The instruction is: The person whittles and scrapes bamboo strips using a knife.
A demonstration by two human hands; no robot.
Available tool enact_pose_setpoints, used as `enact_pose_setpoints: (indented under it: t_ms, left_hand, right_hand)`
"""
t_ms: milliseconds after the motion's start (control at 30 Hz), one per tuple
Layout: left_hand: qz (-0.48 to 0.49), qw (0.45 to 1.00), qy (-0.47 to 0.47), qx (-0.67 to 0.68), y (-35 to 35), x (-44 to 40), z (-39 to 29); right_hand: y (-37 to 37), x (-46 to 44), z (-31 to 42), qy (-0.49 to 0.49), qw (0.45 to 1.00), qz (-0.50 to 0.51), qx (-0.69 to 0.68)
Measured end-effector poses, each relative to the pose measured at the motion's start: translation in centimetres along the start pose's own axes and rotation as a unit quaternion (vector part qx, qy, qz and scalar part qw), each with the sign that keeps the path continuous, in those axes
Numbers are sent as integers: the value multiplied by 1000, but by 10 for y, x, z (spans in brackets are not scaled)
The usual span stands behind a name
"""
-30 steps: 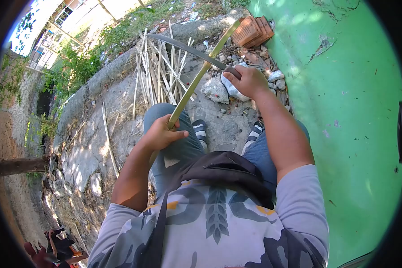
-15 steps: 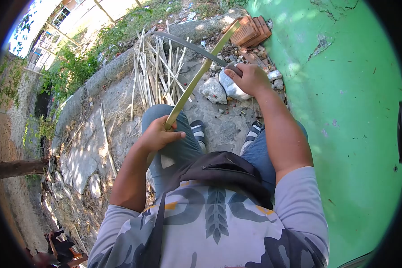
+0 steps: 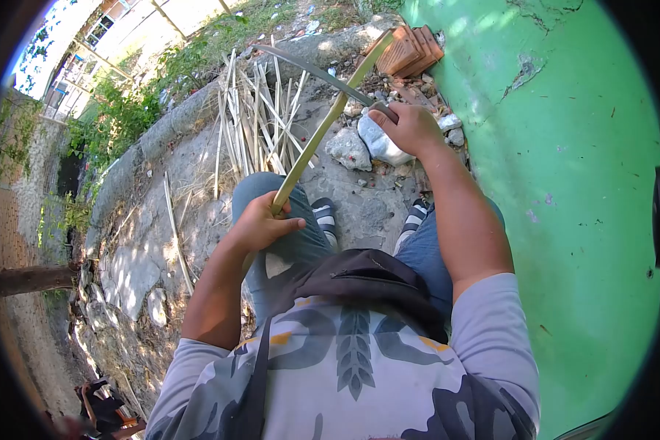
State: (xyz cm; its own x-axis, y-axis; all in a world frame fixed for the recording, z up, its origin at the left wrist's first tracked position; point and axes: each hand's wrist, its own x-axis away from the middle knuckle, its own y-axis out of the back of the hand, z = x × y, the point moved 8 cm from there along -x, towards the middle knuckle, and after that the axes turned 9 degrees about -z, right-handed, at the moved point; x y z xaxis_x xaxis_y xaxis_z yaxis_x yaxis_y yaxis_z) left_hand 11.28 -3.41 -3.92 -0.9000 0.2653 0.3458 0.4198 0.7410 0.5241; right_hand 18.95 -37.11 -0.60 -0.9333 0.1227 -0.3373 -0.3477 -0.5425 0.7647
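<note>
A long yellow-green strip (image 3: 317, 137), which looks like bamboo, slants up and to the right from my left hand (image 3: 260, 222). That hand is closed round its lower end beside my left knee, with the thumb stretched out. My right hand (image 3: 409, 128) is wrapped round the dark handle of a long curved blade (image 3: 308, 67). The blade points up and to the left and crosses the strip a little above its middle. Whether blade and strip touch is hard to tell.
Pale thin strips (image 3: 253, 121) lie in a pile beyond my left knee. White and grey rocks (image 3: 349, 149) and stacked orange tiles (image 3: 409, 53) are ahead. A green surface (image 3: 565, 220) spans the right side. Part of a person (image 3: 103, 407) shows at the lower left.
The blade and my right hand have shifted slightly against the strip. The whole view has moved a little. Both hands keep their holds.
</note>
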Motion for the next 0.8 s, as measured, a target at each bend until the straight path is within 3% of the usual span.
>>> enact_pose_setpoints:
  t_ms: [200, 333, 433, 633, 733, 800]
  left_hand:
    - [-4, 1000, 6, -9, -1, 1, -3]
    - [-17, 999, -41, -31, 0, 1, -3]
    - [-1, 999, -33, -28, -2, 0, -3]
    - [-7, 999, -35, 21, 1, 9, -11]
    - [-23, 997, -41, 66, 6, 23, -13]
    - [-34, 994, -60, 89, 8, 31, -14]
  right_hand:
    - [2, 7, 27, 62, 996, 66, 13]
    - [4, -9, -14, -14, 999, -32, 31]
    - [9, -10, -29, -82, 997, -8, 2]
    - [4, -17, -40, -87, 972, -49, -213]
    - [6, -12, -30, -158, 881, 12, -446]
    - [16, -9, -16, -139, 847, -20, -512]
